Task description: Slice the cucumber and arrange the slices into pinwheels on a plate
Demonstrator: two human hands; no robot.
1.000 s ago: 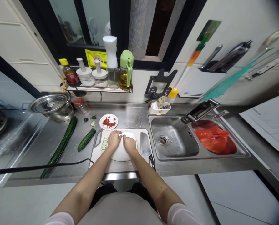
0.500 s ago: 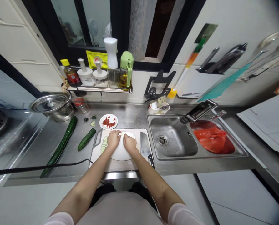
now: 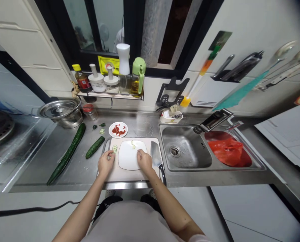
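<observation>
Steel counter carries a board, and on that sits the plate. Just left of the plate lies a row of slices, its long axis running alongside the plate's left edge, its near end at the fingertips of the left hand, much the closer one. Those fingers are bent; whether they pinch a slice I cannot tell. Over the plate's right side the right hand is curled, contents unclear. Pale pieces lie on the plate's far part.

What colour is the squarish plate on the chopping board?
The plate is white. It shows best in the head view.
</observation>
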